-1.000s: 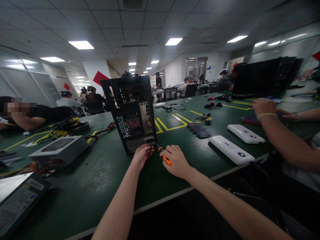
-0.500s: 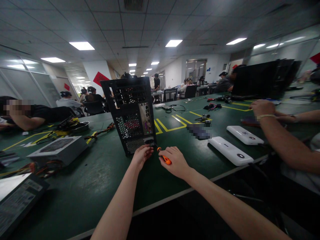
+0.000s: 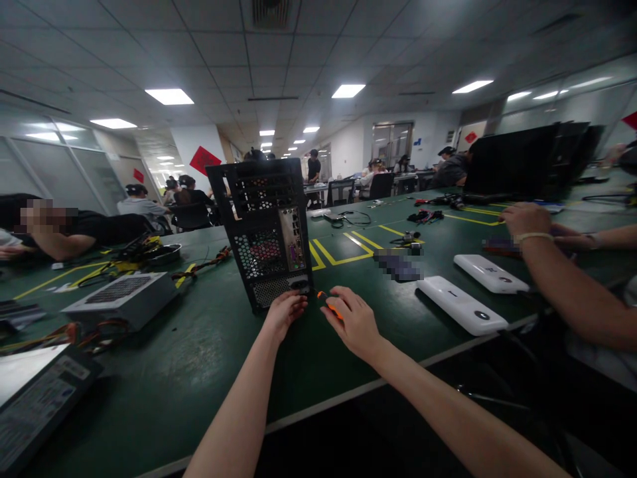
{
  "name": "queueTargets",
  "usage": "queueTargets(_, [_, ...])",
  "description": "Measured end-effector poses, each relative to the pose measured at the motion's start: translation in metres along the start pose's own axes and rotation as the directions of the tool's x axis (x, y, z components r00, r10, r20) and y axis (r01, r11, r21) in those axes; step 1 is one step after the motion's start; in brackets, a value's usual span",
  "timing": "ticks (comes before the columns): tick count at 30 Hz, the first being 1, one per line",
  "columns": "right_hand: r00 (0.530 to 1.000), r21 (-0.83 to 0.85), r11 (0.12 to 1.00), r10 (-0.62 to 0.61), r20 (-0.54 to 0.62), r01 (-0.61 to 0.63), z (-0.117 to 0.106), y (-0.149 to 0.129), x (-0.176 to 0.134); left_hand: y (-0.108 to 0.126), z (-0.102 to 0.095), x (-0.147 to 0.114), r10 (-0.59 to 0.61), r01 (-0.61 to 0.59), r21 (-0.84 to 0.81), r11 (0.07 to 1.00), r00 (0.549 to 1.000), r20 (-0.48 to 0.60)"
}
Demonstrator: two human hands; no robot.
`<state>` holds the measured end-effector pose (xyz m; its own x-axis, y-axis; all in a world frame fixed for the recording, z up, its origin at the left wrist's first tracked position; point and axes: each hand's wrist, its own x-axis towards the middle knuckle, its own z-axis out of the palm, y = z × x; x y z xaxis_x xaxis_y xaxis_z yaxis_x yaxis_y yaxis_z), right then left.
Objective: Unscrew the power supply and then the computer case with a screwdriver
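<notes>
A black computer case (image 3: 266, 232) stands upright on the green table, its rear panel with perforated vents and ports facing me. My left hand (image 3: 286, 312) is at the panel's lower right corner, beside the power socket, with fingers curled together; whatever may be between the fingertips is hidden. Just right of it, my right hand (image 3: 354, 320) grips a screwdriver (image 3: 336, 307) by its orange handle. The screwdriver points toward the lower right edge of the case; its tip is too dark to make out.
Silver power supplies (image 3: 124, 299) with cables lie at left. Two white power banks (image 3: 460, 305) and a blurred phone (image 3: 398, 264) lie at right. A co-worker's hand (image 3: 525, 222) is beyond them, near a black monitor (image 3: 512, 162). Another person leans on the table at far left.
My right hand's fingers have loosened and shifted on the screwdriver handle, covering more of it. My left hand stays at the case corner. The whole view has shifted slightly.
</notes>
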<state>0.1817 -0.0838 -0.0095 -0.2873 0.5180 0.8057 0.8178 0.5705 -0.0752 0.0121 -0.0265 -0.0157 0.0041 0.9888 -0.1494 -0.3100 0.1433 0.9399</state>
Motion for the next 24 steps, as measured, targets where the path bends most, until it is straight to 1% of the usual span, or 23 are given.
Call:
queueTargets(3, [0.990, -0.045, 0.991, -0.126, 0.058, 0.128, -0.0006, -0.0024, 0.0004, 0.0002, 0.0007, 0.0000, -0.004, 0.004, 0.000, 1.000, 1.000, -0.009])
queueTargets(6, [0.975, -0.059, 0.980, -0.180, 0.132, 0.189, 0.0001, -0.0058, -0.0010, 0.0006, 0.0016, -0.0004, -0.002, 0.002, -0.005, 1.000, 1.000, -0.004])
queueTargets(8, [0.973, -0.050, 0.980, -0.183, 0.138, 0.191, 0.0016, -0.0067, -0.0023, 0.0008, 0.0021, -0.0007, -0.001, 0.001, -0.002, 1.000, 1.000, -0.002])
queueTargets(11, [0.982, -0.059, 0.982, -0.175, 0.077, 0.180, 0.0043, -0.0046, -0.0032, 0.0007, 0.0019, -0.0005, -0.001, 0.001, -0.002, 1.000, 1.000, -0.008])
queueTargets(14, [0.990, -0.105, 0.985, -0.137, 0.034, 0.140, 0.0047, -0.0014, -0.0030, -0.0005, 0.0003, 0.0010, 0.002, -0.002, -0.005, 1.000, 1.000, 0.002])
queueTargets(18, [0.995, -0.088, 0.992, -0.083, 0.054, 0.088, 0.0026, -0.0020, -0.0029, -0.0023, -0.0018, 0.0030, 0.009, -0.009, 0.009, 1.000, 1.000, 0.011])
queueTargets(21, [0.990, -0.045, 0.991, -0.126, 0.058, 0.129, 0.0038, -0.0032, -0.0033, -0.0025, -0.0022, 0.0034, 0.008, -0.008, 0.022, 1.000, 1.000, -0.005])
queueTargets(24, [0.988, -0.053, 0.987, -0.148, 0.035, 0.150, 0.0062, -0.0015, -0.0031, -0.0023, -0.0023, 0.0038, 0.012, -0.011, 0.044, 0.999, 0.999, -0.032])
